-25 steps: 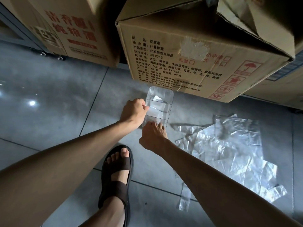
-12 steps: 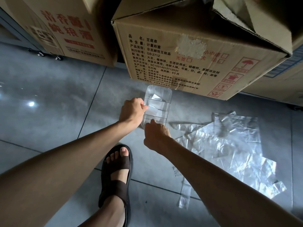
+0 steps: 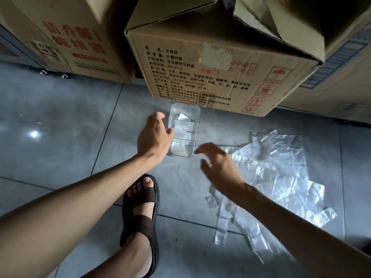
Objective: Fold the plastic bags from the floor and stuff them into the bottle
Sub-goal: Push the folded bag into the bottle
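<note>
While left hand (image 3: 154,137) touches the bottle (image 3: 185,135), fingers loose, right hand (image 3: 218,164) spread above plastic bags (image 3: 281,177)

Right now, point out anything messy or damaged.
The plastic bags lie crumpled and overlapping on the floor right of the bottle. The middle cardboard box has a torn white patch on its printed face.

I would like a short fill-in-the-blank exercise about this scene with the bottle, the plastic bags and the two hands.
The clear bottle lies on the tiled ____, before a cardboard box. The loose plastic bags lie to the ____ of the bottle. The right hand is open and holds ____. The foot near the left hand wears a brown ____.
Missing words: floor; right; nothing; sandal.
</note>
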### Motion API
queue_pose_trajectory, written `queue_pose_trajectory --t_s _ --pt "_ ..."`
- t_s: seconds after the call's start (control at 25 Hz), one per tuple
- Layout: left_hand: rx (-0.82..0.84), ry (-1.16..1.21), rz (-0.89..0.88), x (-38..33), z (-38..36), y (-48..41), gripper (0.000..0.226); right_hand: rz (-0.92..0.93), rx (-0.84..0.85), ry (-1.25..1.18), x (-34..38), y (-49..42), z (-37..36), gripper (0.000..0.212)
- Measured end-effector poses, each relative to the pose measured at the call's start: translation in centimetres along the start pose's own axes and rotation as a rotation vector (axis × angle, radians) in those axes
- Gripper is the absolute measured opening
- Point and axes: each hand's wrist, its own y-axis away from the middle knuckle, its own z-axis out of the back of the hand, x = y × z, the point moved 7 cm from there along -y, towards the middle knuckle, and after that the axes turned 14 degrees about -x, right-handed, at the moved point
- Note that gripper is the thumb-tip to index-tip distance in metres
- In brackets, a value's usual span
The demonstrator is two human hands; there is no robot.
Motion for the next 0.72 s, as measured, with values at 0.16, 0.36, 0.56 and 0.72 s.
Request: queue_pose_trajectory --t_s 0.16,0.36,0.56,0.72 --pt "-0.101 0.054 -0.179 -3.6 2.6 1.8 0.033 -0.342 -0.143 0.178 -10.2 6.5 8.1 0.026" --pt "0.443 0.107 -0.425 -9.2 -1.7 8.5 0.016 -0.399 0.216 0.478 -16.2 13.7 7.8 0.055" --pt "0.870 -0.086 -0.510 -9.3 -5.9 14.0 0.021 -0.285 0.075 0.433 -16.3 13.4 6.8 0.060" --pt "0.772 -0.070 -0.463 -8.9 -6.3 13.2 0.017 -0.267 0.045 0.446 -16.8 11.4 7.4 0.051"
